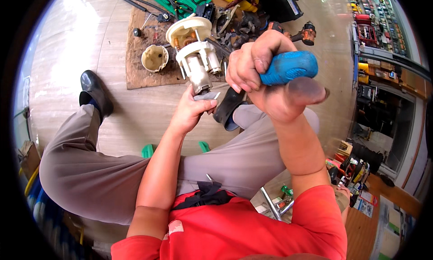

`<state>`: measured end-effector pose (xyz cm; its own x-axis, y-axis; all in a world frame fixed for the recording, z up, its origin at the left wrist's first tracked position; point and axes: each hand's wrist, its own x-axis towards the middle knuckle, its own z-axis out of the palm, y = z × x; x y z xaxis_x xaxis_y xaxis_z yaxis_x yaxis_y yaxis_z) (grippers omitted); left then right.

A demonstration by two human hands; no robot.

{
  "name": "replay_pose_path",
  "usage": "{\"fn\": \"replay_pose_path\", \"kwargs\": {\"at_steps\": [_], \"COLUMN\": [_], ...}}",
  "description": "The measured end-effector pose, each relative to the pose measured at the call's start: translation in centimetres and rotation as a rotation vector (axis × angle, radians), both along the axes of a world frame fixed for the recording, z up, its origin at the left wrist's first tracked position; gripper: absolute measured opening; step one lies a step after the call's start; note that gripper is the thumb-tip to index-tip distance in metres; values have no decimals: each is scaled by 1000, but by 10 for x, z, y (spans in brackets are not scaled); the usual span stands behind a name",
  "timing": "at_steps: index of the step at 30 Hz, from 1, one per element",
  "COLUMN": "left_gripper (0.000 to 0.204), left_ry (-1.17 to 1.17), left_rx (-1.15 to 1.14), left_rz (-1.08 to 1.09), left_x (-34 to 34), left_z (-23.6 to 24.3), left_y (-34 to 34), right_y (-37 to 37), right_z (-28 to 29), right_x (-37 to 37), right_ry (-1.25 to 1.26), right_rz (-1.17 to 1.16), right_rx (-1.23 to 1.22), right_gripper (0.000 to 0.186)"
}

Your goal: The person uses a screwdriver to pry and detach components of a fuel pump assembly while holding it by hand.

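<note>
My left hand [190,112] is closed around the lower end of a white plastic fuel pump module [195,61], held up over the floor. It has a round flange at the top, metal rods and copper-coloured coils. In my right hand [246,68] is a screwdriver with a thick blue handle [291,67], gripped close to the camera. A thin metal shaft appears to run from that hand toward the module's lower end; its tip is hard to make out. Beyond the left hand, a white plastic cup [154,59] rests on a stained wooden board [135,75].
At the board's far side lie a green tool case [169,0], dark metal parts [246,23] and an orange-black power tool [307,33]. A black box [282,5] stands behind. My shod feet flank the board. Stocked shelves [376,30] line the right.
</note>
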<state>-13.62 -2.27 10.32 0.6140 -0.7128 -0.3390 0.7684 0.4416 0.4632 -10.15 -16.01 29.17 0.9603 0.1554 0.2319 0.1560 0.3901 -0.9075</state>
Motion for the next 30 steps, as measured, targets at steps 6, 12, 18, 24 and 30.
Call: {"fn": "replay_pose_path", "kwargs": {"at_steps": [6,12,18,24,30], "left_gripper": [45,46,50,50,47], "left_ry": [12,-12,-91,-227,-55], "left_rx": [5,-22,55,93,39], "left_rz": [-9,-33,-59,29,16], "left_x": [-1,2,3,6,7], "left_z": [15,22,22,27,34], "left_y": [-2,0,0,-4,2], "right_y": [0,5,13,10,4], "right_z": [-16,-16,-8,-19,-11], "right_x": [-3,-7,-6,-7,-8], "right_ry": [203,199,291,111,-31], "right_rz": [-29,-33,36,94,85], "right_rx": [-128,-202,-406,-432,-350], "right_gripper": [87,85,78,62,33]}}
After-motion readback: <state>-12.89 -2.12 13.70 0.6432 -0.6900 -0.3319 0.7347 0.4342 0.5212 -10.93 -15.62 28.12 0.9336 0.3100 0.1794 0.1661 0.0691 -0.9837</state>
